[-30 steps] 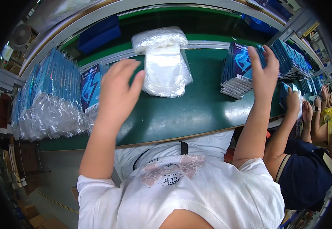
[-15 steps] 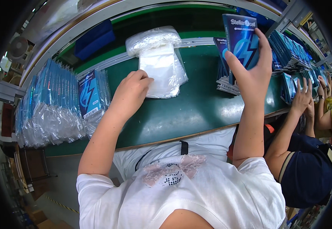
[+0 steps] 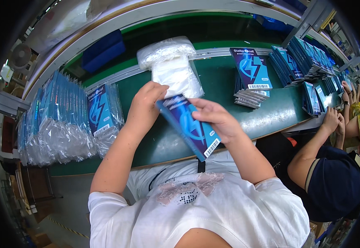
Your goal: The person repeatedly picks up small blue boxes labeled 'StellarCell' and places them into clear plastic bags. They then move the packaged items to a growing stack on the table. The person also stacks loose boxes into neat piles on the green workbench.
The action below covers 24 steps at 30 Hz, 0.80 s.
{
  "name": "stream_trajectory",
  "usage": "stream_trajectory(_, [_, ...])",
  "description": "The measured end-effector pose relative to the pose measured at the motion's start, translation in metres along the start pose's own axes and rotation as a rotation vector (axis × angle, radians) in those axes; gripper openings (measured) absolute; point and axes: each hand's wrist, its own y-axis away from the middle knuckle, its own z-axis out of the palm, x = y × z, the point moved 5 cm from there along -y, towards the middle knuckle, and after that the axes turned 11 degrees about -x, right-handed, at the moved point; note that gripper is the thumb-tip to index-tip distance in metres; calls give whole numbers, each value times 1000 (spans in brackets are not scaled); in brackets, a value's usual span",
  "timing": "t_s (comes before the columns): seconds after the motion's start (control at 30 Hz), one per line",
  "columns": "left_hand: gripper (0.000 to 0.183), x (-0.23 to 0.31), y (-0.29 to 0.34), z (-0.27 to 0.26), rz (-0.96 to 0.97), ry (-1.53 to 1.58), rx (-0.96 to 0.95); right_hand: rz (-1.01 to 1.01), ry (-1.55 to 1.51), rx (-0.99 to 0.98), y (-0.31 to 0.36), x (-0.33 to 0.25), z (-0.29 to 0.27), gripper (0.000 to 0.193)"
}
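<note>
A: We have the broad green worktop [image 3: 219, 76] running right across our view, and what a spread on it!

B: Big block at our left: a tight row of bagged boxes [image 3: 58, 120], blue and standing on edge, their clear film bunching toward us.

A: Over at our right sits a co-worker [image 3: 337, 186] in dark blue, one bent arm reaching up to the worktop.

B: Middle of the far side, we see the heap of clear plastic bags [image 3: 174, 76], flat below, a thick roll of film across the top.

A: And right of that, well apart, a pile of blue boxes [image 3: 252, 74], one front turned our way. Beyond the rail, upper left, a dark blue bin [image 3: 101, 51].

B: Now the centre: one blue box [image 3: 188, 122], tilted, held up over the near part of the worktop, its top end just beside our left hand!

A: Our right hand [image 3: 219, 120] has it, pinching the right side, thumb across the printed front.

B: Our left hand [image 3: 147, 103] has its fingers bent in at the bags' lower-left edge; whether they pinch film, we cannot tell.

A: Smallest of all, we spot a white barcode panel [image 3: 212, 147] at the box's lower end.
</note>
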Motion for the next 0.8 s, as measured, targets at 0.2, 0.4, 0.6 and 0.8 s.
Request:
stream_trajectory(0.2, [16,-19,1,-12,-254,233,21,15,-72,-80,-32,14,-2,70])
stream_trajectory(0.4, [14,-35,10,-13,-420,344,4,-38,92,-3,-30,2,-3,62])
stream_trajectory(0.6, [15,-40,14,-2,-531,586,-50,75,99,-21,-18,-1,3,67])
stream_trajectory(0.8, [11,-39,11,-4,-443,354,23,25,19,-23,-36,4,-3,61])
